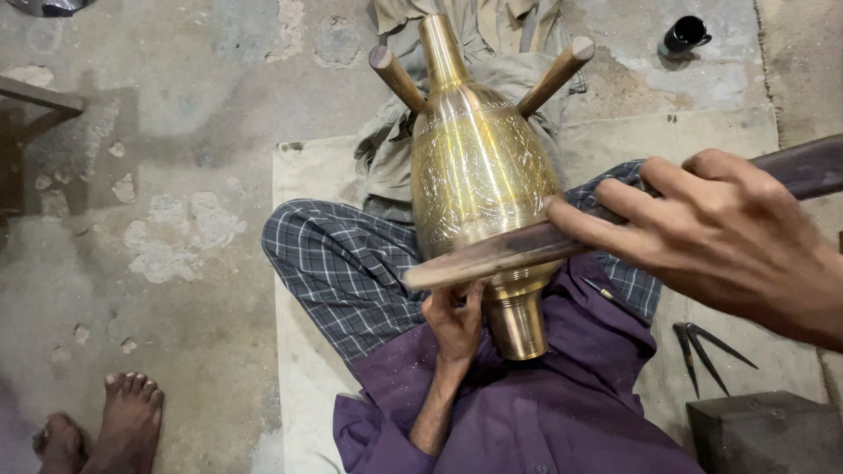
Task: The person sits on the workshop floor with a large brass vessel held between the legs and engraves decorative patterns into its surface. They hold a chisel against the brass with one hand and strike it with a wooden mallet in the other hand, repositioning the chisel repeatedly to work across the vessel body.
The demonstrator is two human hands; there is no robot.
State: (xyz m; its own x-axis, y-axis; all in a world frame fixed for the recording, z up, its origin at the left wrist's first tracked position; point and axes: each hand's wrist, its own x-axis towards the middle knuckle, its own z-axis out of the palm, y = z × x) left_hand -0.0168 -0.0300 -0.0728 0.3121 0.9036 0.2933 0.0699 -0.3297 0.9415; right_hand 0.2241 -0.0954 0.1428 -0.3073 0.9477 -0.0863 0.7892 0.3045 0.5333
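You sat cross-legged on a pale mat [299, 351] with a brass vase [479, 175] lying across your lap in the middle of the frame, its neck pointing to the top and resting between two wooden pegs [562, 75]. Your right hand [720, 237], at the right of the frame, was closed around a long dark wooden stick [492, 259] whose flat end lay across the vase's lower body. Your left hand [457, 320], below the centre, gripped a thin tool just beside the vase's foot, under the stick. A black cup [685, 35] stood at the upper right, metal dividers [702, 347] lay at the lower right, and someone's bare feet [105, 426] showed at the lower left.
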